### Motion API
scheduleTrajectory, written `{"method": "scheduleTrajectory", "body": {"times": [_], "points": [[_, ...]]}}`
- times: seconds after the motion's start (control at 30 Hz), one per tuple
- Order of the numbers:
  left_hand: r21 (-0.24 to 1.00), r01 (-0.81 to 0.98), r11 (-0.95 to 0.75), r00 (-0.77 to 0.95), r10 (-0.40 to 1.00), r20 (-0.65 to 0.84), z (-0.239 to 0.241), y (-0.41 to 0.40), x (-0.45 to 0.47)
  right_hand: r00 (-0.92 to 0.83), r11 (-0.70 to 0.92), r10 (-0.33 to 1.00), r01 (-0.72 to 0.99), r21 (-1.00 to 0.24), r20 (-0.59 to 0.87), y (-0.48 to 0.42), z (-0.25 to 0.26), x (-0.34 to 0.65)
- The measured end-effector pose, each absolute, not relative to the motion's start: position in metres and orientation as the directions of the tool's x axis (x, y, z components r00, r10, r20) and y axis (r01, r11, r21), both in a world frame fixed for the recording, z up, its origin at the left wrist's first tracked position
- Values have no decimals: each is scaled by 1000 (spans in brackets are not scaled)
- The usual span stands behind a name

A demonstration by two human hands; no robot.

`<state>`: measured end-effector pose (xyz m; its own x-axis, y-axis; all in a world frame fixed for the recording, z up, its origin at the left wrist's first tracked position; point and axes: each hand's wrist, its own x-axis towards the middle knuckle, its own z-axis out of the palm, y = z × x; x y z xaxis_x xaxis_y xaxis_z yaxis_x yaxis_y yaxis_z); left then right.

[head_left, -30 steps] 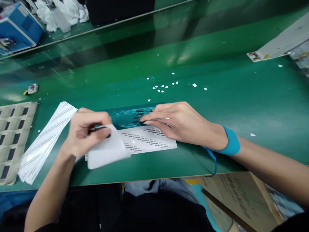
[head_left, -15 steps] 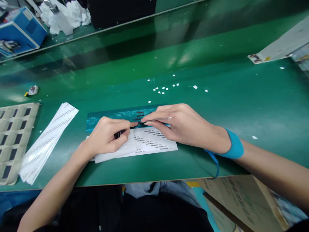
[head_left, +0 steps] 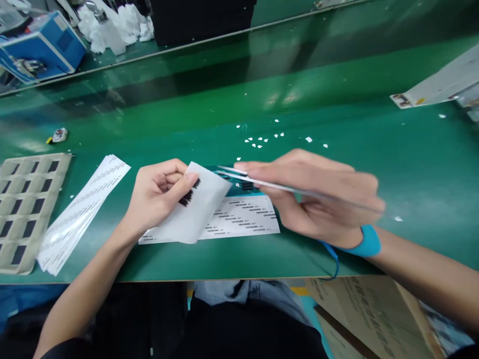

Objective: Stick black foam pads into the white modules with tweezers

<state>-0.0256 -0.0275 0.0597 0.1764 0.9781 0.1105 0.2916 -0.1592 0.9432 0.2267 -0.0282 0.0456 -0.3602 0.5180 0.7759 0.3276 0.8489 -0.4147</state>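
Observation:
My left hand [head_left: 159, 192] pinches a white backing sheet [head_left: 209, 197] between thumb and fingers, its far end lifted off the table. Black strips [head_left: 189, 194] cling to this sheet beside my thumb. My right hand [head_left: 318, 187], blurred, grips tweezers [head_left: 275, 185]; their tips point left, just past the sheet's upper right corner, and look slightly apart. I cannot make out anything between them. Beneath both hands lies a white printed sheet [head_left: 250, 219]. Behind it a teal film, mostly covered, bears a few dark strips [head_left: 247, 185].
Small white scraps [head_left: 260, 139] are scattered behind my hands. To the left lie printed white strips [head_left: 88, 204] and a compartment tray [head_left: 69, 164] with dark pieces. A blue wristband [head_left: 370, 242] trails a cord. A blue box [head_left: 48, 50] and a pump bottle [head_left: 112, 37] stand on the back ledge.
My left hand has raised the backing sheet and turned it up, showing its black strips. My right hand has drawn the tweezers back to the right from the teal film.

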Motion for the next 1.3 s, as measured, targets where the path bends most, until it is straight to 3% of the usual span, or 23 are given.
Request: {"method": "scheduleTrajectory", "body": {"times": [0.17,0.8,0.97,1.07,1.23,1.3], "points": [[992,124,6,141,990,-24,51,-33,-16,-485,905,414,309,-291,771,-33,40,224],[993,89,-77,229,972,55,45,-33,-15,-413,836,547,324,-443,728,-34,29,222],[996,88,-17,248,969,-6,48,-33,-13,-505,895,440,311,-320,742,-33,31,228],[990,103,100,274,954,-125,48,-33,-11,-597,885,463,276,-375,655,-31,33,234],[949,216,229,273,919,-284,56,-30,-20,-405,843,535,311,-438,742,-20,33,233],[945,246,217,249,928,-278,65,-27,-29,-345,820,564,344,-458,750,-14,30,232]]}}
